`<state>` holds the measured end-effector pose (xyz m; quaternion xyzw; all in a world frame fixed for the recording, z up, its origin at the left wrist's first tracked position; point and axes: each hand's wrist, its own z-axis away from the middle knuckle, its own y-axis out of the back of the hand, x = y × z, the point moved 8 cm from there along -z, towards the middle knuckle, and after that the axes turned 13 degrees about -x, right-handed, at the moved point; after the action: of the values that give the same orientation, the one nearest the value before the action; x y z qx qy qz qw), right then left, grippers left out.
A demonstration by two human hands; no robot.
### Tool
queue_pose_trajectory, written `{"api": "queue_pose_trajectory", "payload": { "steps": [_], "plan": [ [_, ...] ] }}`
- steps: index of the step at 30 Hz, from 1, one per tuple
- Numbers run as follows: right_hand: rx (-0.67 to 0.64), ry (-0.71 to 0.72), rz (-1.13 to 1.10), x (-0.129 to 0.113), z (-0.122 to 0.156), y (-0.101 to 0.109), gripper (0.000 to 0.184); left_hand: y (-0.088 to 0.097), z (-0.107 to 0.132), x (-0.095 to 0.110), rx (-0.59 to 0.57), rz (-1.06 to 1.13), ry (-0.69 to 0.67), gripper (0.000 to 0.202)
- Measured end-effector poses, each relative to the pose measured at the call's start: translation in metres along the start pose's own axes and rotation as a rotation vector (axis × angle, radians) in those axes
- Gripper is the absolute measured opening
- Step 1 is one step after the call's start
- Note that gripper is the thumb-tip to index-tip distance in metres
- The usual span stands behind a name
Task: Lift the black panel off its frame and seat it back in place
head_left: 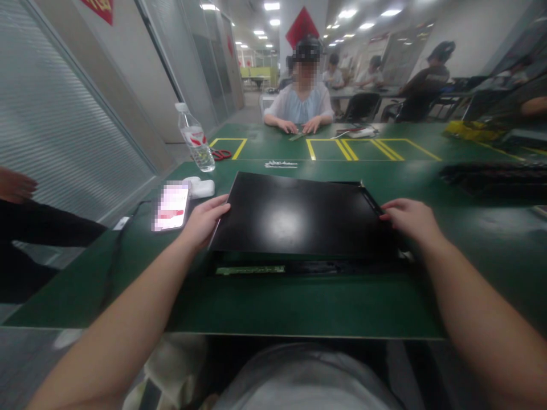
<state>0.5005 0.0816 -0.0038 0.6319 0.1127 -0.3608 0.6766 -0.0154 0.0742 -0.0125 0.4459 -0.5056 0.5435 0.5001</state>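
Note:
A glossy black flat panel [256, 210], which looks like a display screen, is tilted above a black frame [342, 266] on the green table. My left hand [204, 221] is closed on the panel's left edge, thumb on top. At the right edge, my right hand [412, 219] has its fingers pinched together; exactly how they meet the panel and the frame's side is hard to make out. A green strip [250, 270] shows along the frame's near side. The panel hides most of the frame, whose far right corner shows behind it.
Left on the green table [299, 307] are a phone [171, 206], a white case [200, 188], a water bottle [195, 139] and red scissors [222, 154]. Small white pieces [281, 164] lie beyond the panel. A person [304, 108] sits opposite; another person's arm [38, 219] is at left.

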Motion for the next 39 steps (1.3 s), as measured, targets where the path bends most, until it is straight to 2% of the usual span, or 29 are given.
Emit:
{"api": "queue_pose_trajectory", "payload": {
  "steps": [7,12,18,22,39],
  "plan": [
    [-0.006,-0.004,-0.080,0.000,0.004,0.000,0.016,0.018,-0.009,-0.005,0.008,-0.296,-0.064,0.056],
    [0.002,0.000,-0.089,0.002,0.002,0.001,0.016,0.028,-0.016,-0.006,0.041,-0.479,-0.075,0.043],
    [0.009,0.010,-0.120,0.007,-0.004,-0.001,0.016,0.025,-0.016,-0.007,0.031,-0.567,-0.045,0.028],
    [0.012,0.012,-0.148,0.010,-0.006,-0.002,0.016,0.024,-0.018,-0.011,0.002,-0.600,-0.024,0.030],
    [0.005,0.014,-0.162,0.010,-0.005,-0.002,0.018,0.022,-0.022,-0.013,-0.089,-0.844,-0.080,0.039]
  ]
}}
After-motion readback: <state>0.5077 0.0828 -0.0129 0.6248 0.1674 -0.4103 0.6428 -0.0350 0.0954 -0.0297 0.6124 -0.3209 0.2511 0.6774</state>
